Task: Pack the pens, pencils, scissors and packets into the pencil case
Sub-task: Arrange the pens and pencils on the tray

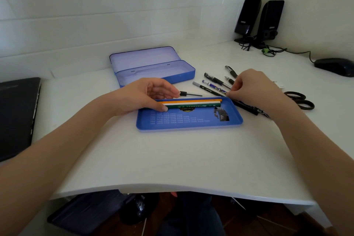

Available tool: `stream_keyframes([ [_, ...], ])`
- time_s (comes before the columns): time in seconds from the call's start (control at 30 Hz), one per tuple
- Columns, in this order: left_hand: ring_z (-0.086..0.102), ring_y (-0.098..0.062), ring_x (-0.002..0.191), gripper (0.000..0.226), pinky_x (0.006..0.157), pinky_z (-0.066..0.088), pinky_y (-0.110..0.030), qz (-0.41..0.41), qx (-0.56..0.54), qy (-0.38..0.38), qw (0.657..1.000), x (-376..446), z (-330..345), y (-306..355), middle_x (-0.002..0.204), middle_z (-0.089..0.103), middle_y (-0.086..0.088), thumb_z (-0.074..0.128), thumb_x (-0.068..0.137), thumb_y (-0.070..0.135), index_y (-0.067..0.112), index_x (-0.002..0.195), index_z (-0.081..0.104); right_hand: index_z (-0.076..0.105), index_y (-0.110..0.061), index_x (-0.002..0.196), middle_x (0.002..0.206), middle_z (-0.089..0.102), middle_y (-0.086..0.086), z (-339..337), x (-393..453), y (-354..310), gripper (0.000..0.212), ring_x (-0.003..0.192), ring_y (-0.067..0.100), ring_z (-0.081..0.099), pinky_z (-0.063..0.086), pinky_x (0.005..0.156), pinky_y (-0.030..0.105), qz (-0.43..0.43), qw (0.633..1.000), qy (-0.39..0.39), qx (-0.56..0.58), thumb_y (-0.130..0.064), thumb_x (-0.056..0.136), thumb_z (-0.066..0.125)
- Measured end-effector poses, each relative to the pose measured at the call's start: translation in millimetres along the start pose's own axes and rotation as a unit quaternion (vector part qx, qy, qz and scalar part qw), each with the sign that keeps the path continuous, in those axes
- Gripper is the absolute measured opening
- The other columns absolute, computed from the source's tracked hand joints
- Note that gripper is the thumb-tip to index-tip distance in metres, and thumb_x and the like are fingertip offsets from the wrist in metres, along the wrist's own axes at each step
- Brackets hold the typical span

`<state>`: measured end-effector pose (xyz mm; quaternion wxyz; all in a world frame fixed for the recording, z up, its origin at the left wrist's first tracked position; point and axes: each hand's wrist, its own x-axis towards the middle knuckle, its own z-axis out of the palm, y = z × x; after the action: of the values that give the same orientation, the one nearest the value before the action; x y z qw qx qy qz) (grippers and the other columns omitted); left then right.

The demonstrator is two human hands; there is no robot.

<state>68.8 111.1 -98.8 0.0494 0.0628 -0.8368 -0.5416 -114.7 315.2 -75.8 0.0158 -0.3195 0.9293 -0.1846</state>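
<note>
Right hand covers the near ends of the pens and its own fingertips, so can't tell whether it pinches one or just touches; the scissors blades are hidden behind the same wrist, only the handles show. Left hand hides the left ends of the pencils in the blue tray, and the small print on the tray floor is too blurred to read. Laptop is cut off by the left edge, and the dark stuff under the desk is too dim to identify, possibly a bag.
</note>
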Motion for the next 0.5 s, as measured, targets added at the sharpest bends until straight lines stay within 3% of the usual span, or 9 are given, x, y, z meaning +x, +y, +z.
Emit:
stream_keyframes([
  [0.17, 0.063, -0.011, 0.11, 0.046, 0.089, 0.048, -0.016, -0.001, 0.001, 0.0, 1.0, 0.0, 0.1, 0.1, 0.106, 0.072, 0.01, 0.07, 0.071, -0.013, 0.01, 0.11, 0.063, 0.069, -0.018, 0.074, 0.08, 0.068, 0.003, 4.4, -4.0, -6.8, 0.009, 0.081, 0.023, 0.063, 0.052, 0.071, 0.034, -0.015, 0.999, 0.042, -0.001, -0.027, 0.077, 0.067],
  [0.27, 0.063, -0.01, 0.109, 0.046, 0.09, 0.048, -0.016, -0.002, -0.001, 0.001, 1.0, 0.1, -0.3, -0.5, 0.106, 0.072, 0.009, 0.07, 0.071, -0.013, 0.011, 0.11, 0.063, 0.066, -0.019, 0.072, 0.069, 0.065, -0.005, -0.3, -6.7, -9.9, 0.009, 0.073, 0.017, 0.062, 0.049, 0.065, 0.026, -0.079, 0.989, 0.085, 0.088, -0.026, 0.077, 0.068],
  [0.37, 0.064, -0.008, 0.108, 0.046, 0.09, 0.048, -0.016, -0.002, -0.007, 0.001, 1.0, 0.8, -0.5, -1.7, 0.106, 0.073, 0.01, 0.069, 0.071, -0.014, 0.014, 0.107, 0.064, 0.07, -0.015, 0.078, 0.065, 0.07, -0.005, -8.6, -17.8, -20.0, 0.01, 0.061, 0.012, 0.068, 0.051, 0.063, 0.015, -0.147, 0.96, 0.005, 0.239, -0.025, 0.079, 0.072],
  [0.5, 0.064, 0.0, 0.102, 0.045, 0.087, 0.05, -0.017, 0.0, 0.012, 0.011, 1.0, 0.7, 0.4, -0.6, 0.101, 0.073, 0.015, 0.069, 0.072, -0.013, 0.016, 0.105, 0.064, 0.074, -0.02, 0.078, 0.066, 0.07, -0.01, -2.5, -29.7, -31.4, 0.001, 0.061, 0.007, 0.063, 0.049, 0.063, 0.016, -0.24, 0.942, -0.103, 0.21, -0.021, 0.078, 0.074],
])
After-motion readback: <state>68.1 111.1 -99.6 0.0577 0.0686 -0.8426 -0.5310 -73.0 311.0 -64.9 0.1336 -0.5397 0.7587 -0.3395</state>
